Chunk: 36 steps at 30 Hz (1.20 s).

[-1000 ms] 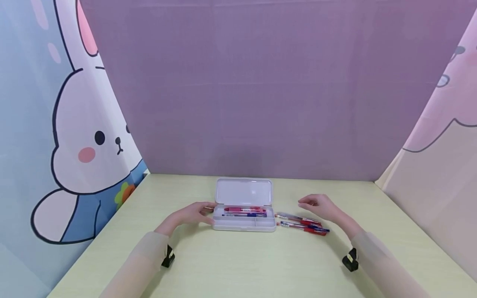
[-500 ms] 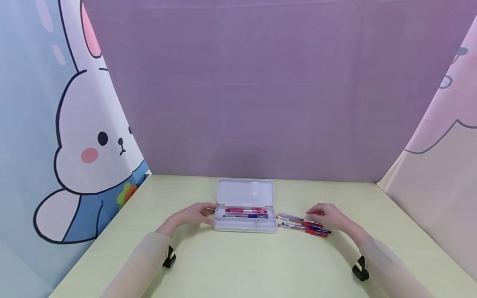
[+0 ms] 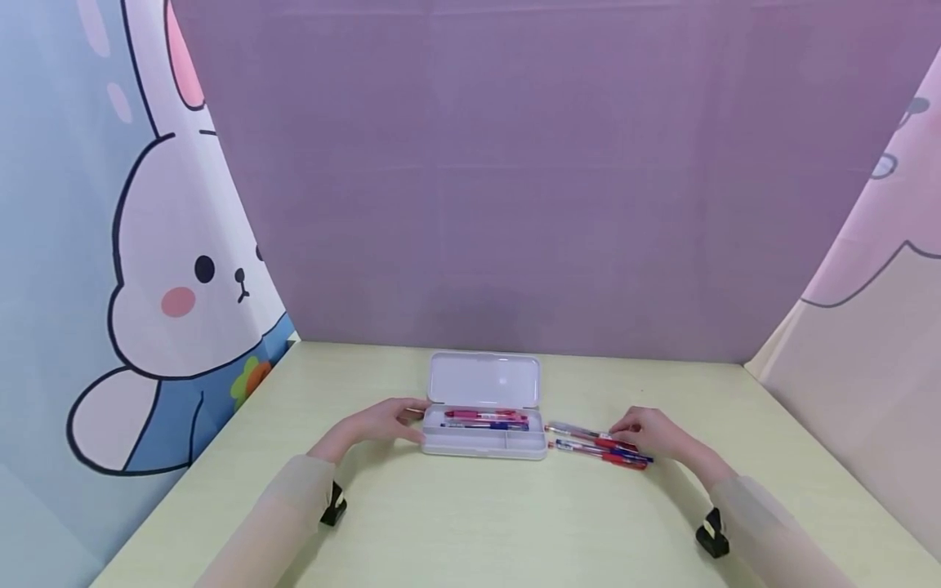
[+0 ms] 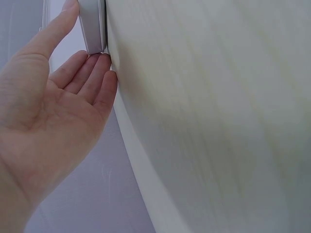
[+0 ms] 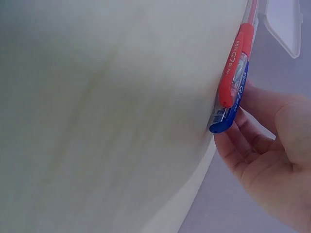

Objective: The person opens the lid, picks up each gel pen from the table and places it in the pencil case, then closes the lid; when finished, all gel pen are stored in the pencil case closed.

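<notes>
An open white pencil case (image 3: 463,442) holds a few pens, among them a red pen (image 3: 481,416) and a blue one. My left hand (image 3: 378,422) holds the case's left end between thumb and fingers; in the left wrist view the fingertips of that hand (image 4: 58,111) touch the end wall. Right of the case lie several red and blue pens (image 3: 625,460). My right hand (image 3: 657,433) pinches a pen at the far side of this group. In the right wrist view, a red-capped pen (image 5: 235,68) and a blue-capped pen (image 5: 222,126) partly hide the fingertips of my right hand (image 5: 272,150).
The case's raised lid (image 3: 483,380) stands behind its tray. A purple cloth (image 3: 515,180) hangs at the far edge of the pale table (image 3: 470,523), with patterned cloths on both sides.
My right hand has moved right and down onto the pens, and its fingers have closed at one of them. The left hand keeps its place on the case.
</notes>
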Each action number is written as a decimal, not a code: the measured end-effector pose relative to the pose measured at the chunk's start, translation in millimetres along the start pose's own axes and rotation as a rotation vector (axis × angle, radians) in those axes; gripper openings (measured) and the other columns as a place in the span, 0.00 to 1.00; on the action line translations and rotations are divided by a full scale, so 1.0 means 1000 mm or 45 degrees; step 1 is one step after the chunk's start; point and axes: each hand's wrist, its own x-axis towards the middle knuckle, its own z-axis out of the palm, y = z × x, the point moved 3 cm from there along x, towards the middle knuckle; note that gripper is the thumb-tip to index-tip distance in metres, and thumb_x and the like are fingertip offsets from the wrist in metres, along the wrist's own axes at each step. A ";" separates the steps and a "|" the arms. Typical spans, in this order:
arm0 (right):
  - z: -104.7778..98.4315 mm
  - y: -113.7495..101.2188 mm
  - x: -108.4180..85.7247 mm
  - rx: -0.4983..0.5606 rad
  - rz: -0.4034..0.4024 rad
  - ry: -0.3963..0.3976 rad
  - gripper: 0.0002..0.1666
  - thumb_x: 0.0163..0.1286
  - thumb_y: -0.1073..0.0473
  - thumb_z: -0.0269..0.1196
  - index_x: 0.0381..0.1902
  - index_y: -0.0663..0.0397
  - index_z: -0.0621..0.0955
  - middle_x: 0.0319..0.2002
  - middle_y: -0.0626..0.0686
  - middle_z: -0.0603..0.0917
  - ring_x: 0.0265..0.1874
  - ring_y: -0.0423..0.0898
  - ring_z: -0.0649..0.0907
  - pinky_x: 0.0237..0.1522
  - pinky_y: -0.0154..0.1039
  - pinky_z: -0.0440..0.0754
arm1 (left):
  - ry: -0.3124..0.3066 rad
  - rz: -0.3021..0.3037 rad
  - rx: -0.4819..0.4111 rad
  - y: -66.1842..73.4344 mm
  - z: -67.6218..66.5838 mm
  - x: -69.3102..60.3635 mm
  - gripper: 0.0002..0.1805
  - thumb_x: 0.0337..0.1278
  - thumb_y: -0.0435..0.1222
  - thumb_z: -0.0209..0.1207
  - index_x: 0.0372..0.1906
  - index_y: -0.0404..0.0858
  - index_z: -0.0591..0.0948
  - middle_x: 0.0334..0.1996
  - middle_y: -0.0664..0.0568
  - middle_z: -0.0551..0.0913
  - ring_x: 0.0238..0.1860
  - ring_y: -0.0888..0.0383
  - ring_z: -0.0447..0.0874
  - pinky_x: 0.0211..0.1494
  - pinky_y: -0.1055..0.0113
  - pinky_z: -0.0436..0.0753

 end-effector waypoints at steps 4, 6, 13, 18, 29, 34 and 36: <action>0.001 0.001 0.000 -0.014 -0.009 0.008 0.07 0.61 0.61 0.64 0.34 0.56 0.87 0.29 0.45 0.81 0.29 0.37 0.75 0.30 0.32 0.75 | -0.001 -0.002 -0.002 0.000 0.000 0.001 0.38 0.52 0.39 0.66 0.67 0.31 0.64 0.66 0.37 0.66 0.65 0.40 0.67 0.68 0.49 0.67; 0.002 0.002 0.000 -0.014 0.004 0.006 0.05 0.61 0.61 0.65 0.33 0.55 0.86 0.29 0.44 0.81 0.29 0.37 0.75 0.31 0.33 0.75 | -0.001 -0.004 -0.003 -0.001 0.000 0.001 0.38 0.52 0.39 0.66 0.67 0.31 0.64 0.66 0.37 0.66 0.65 0.41 0.67 0.68 0.49 0.67; 0.001 0.001 0.002 0.031 0.047 -0.007 0.02 0.60 0.60 0.66 0.30 0.53 0.82 0.29 0.45 0.81 0.29 0.38 0.74 0.33 0.34 0.76 | 0.007 -0.003 0.001 -0.002 0.000 0.002 0.39 0.51 0.40 0.67 0.66 0.31 0.65 0.65 0.37 0.67 0.64 0.40 0.68 0.67 0.49 0.68; -0.002 -0.001 0.003 0.026 0.045 0.006 0.03 0.60 0.61 0.66 0.31 0.54 0.83 0.30 0.46 0.82 0.30 0.39 0.76 0.35 0.37 0.78 | 0.012 -0.003 0.010 -0.001 -0.001 0.002 0.39 0.51 0.40 0.66 0.66 0.31 0.65 0.65 0.37 0.67 0.64 0.41 0.68 0.67 0.49 0.68; -0.002 -0.001 0.000 0.085 0.047 -0.017 0.02 0.62 0.65 0.63 0.29 0.55 0.81 0.28 0.45 0.80 0.27 0.37 0.75 0.30 0.32 0.76 | 0.005 -0.012 0.013 -0.001 0.001 0.002 0.38 0.51 0.39 0.66 0.66 0.31 0.65 0.65 0.37 0.67 0.64 0.41 0.68 0.67 0.50 0.68; -0.001 0.000 -0.001 0.047 0.070 -0.011 0.02 0.62 0.65 0.63 0.31 0.57 0.83 0.30 0.46 0.82 0.29 0.38 0.75 0.33 0.36 0.77 | -0.005 -0.006 0.029 -0.001 0.000 0.002 0.39 0.52 0.40 0.66 0.66 0.30 0.64 0.65 0.36 0.67 0.64 0.40 0.68 0.67 0.49 0.68; -0.001 0.001 -0.002 0.037 0.081 -0.011 0.03 0.63 0.64 0.63 0.32 0.57 0.83 0.30 0.47 0.82 0.30 0.39 0.75 0.34 0.36 0.77 | -0.007 -0.009 0.025 -0.002 0.000 0.002 0.39 0.52 0.40 0.66 0.66 0.30 0.64 0.65 0.36 0.67 0.64 0.40 0.68 0.67 0.49 0.68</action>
